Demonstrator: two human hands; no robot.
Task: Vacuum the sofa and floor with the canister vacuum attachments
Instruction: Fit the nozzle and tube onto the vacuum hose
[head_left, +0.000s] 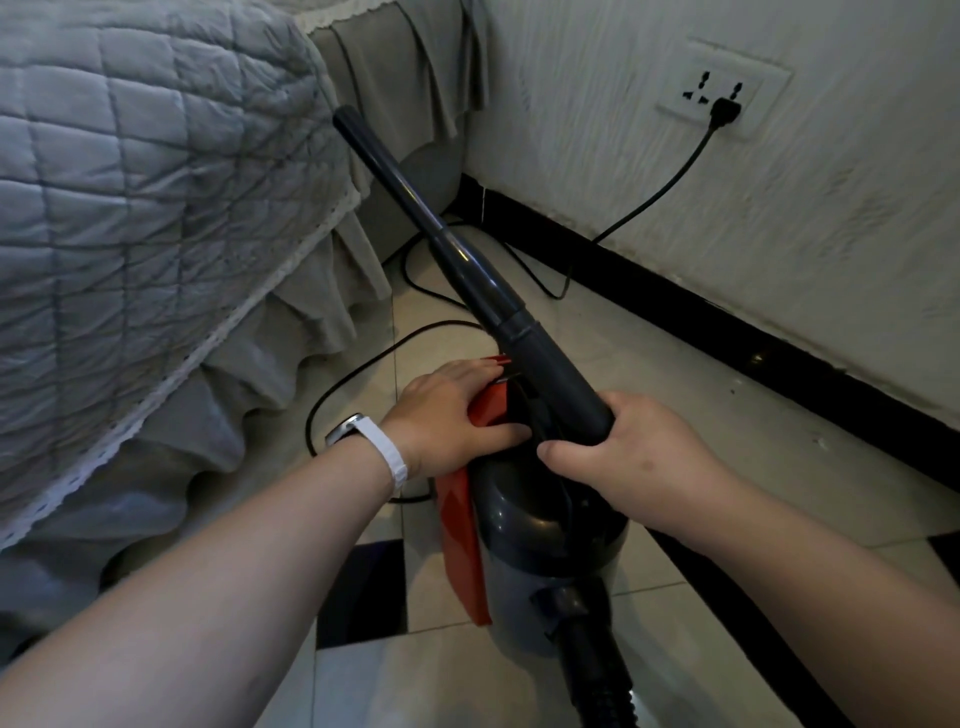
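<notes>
The dark grey, red-sided canister vacuum (540, 519) stands on the tiled floor (727, 415), lower centre. Its black tapered tube (462, 254) slants toward upper left.

This is a room in a home. A sofa (423, 179) under a soft grey quilted cover (156, 156) with frills fills the left of the frame. The floor (649, 374) has pale tiles. At the upper right, a plug (724, 110) sits in a wall socket (719, 85).

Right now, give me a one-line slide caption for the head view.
The right hand grips the vacuum wand, the left hand holds the red-and-grey canister, beside the quilt-covered sofa.
</notes>
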